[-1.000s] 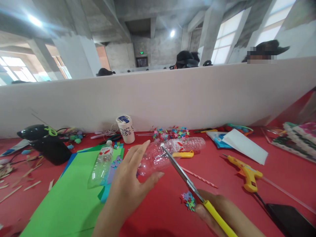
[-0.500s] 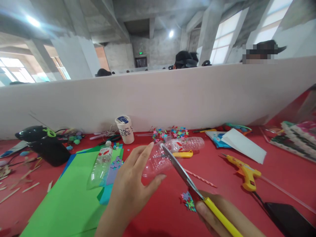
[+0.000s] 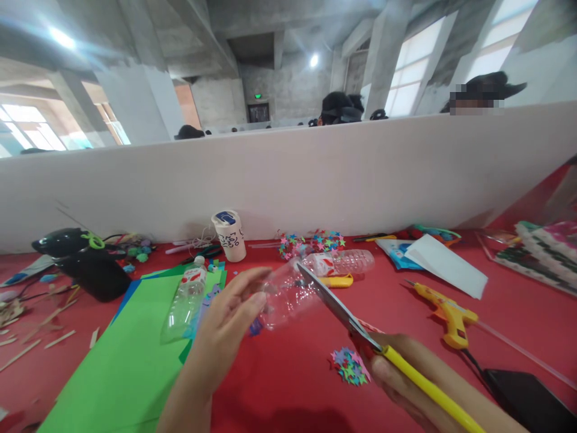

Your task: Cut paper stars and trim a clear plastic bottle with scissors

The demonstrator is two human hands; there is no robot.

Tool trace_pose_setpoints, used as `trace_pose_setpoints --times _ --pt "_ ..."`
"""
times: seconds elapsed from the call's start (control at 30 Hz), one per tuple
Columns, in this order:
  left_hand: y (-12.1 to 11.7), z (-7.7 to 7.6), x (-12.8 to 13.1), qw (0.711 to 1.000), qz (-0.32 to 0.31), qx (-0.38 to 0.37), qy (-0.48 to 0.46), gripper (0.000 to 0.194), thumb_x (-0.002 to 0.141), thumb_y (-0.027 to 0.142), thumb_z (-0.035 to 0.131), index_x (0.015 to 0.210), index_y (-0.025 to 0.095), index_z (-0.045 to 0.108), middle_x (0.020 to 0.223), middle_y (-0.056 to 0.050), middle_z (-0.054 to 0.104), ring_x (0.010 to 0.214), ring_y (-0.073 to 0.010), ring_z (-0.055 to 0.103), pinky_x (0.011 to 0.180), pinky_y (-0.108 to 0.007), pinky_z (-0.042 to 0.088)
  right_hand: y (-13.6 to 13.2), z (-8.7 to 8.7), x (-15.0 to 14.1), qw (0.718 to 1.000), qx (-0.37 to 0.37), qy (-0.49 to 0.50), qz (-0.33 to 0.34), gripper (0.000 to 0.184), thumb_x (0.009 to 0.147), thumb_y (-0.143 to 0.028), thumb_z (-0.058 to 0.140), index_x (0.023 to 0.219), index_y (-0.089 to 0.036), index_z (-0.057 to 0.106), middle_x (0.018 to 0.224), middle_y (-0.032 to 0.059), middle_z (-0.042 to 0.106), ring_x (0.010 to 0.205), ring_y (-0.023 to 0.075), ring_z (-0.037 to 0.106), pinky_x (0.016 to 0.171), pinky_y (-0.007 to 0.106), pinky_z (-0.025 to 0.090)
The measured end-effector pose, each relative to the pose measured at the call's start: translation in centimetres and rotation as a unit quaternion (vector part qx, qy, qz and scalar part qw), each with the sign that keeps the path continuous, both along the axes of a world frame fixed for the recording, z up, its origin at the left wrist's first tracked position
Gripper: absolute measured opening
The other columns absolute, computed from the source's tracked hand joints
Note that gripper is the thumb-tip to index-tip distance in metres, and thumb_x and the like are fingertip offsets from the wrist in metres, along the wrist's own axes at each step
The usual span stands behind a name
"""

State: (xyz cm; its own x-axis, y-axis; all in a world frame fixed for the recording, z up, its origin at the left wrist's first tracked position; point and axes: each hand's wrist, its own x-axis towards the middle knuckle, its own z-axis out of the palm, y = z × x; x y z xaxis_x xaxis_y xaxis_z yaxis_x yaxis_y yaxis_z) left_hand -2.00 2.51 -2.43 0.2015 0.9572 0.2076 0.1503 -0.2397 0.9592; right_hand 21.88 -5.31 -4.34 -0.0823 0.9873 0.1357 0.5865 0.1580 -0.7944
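Observation:
My left hand [image 3: 223, 328] grips the wide end of a clear plastic bottle [image 3: 288, 291] and holds it above the red table [image 3: 293, 385]. My right hand [image 3: 406, 379] is closed on yellow-handled scissors [image 3: 347, 322]. Their blades point up and left, and the tip touches the bottle's side. A second clear bottle [image 3: 345, 262] with a red label lies behind, and a third bottle [image 3: 184, 300] rests on green paper [image 3: 121, 361]. A small heap of coloured paper stars [image 3: 349, 367] lies just in front of my right hand.
A yellow glue gun [image 3: 446, 313] and white paper [image 3: 446, 264] lie at the right. A yellow utility knife [image 3: 336, 281], a printed paper cup [image 3: 229, 234], more stars [image 3: 311, 242] and a black object [image 3: 88, 264] stand further back. A white partition [image 3: 288, 174] closes the table's far side.
My left hand has shifted from an open hold to curled fingers on the bottle's end. The scissors and my right hand have slid a little to the right.

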Motion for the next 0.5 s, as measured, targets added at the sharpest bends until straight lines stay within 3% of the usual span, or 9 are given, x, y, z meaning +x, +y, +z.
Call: trace_pose_setpoints --times 0.07,0.17,0.33,0.5 --pt "0.4 0.0 0.0 0.998 -0.051 -0.044 -0.02 0.032 0.087 0.041 0.059 0.113 0.022 0.064 0.117 -0.01 0.072 0.098 -0.0261 0.07 0.08 -0.04 0.057 0.5 0.0 0.8 1.0 -0.006 -0.007 0.024 0.063 0.088 -0.077 0.036 0.065 -0.024 0.061 0.054 -0.0017 0.051 0.048 0.0143 0.047 0.045 0.026 0.041" --pt "0.8 -0.2 -0.1 0.989 -0.111 -0.096 -0.025 0.035 0.082 0.041 0.064 0.112 0.022 0.06 0.111 -0.011 0.073 0.087 -0.0247 0.071 0.072 -0.038 0.056 0.8 -0.1 1.7 0.998 -0.008 -0.054 0.038 0.056 0.084 -0.074 0.048 0.063 -0.024 0.061 0.056 0.0008 0.058 0.053 0.0177 0.054 0.045 0.026 0.041" --pt "0.7 -0.3 -0.4 0.995 -0.067 -0.054 0.057 0.054 0.072 0.03 0.071 0.125 0.026 0.059 0.135 -0.009 0.062 0.121 -0.0297 0.06 0.098 -0.046 0.05 0.3 0.4 1.6 0.985 -0.007 -0.163 0.049 0.04 0.086 -0.061 0.051 0.069 -0.026 0.058 0.057 0.0023 0.066 0.047 0.0198 0.058 0.04 0.027 0.037" --pt "0.3 0.0 -0.3 0.992 -0.072 -0.027 0.1 0.053 0.074 0.027 0.064 0.126 0.028 0.056 0.13 -0.008 0.063 0.115 -0.0296 0.062 0.094 -0.047 0.053 0.0 0.7 1.4 0.963 0.02 -0.268 0.033 0.023 0.081 -0.046 0.063 0.072 -0.027 0.054 0.059 0.0012 0.069 0.047 0.0223 0.063 0.042 0.029 0.038"
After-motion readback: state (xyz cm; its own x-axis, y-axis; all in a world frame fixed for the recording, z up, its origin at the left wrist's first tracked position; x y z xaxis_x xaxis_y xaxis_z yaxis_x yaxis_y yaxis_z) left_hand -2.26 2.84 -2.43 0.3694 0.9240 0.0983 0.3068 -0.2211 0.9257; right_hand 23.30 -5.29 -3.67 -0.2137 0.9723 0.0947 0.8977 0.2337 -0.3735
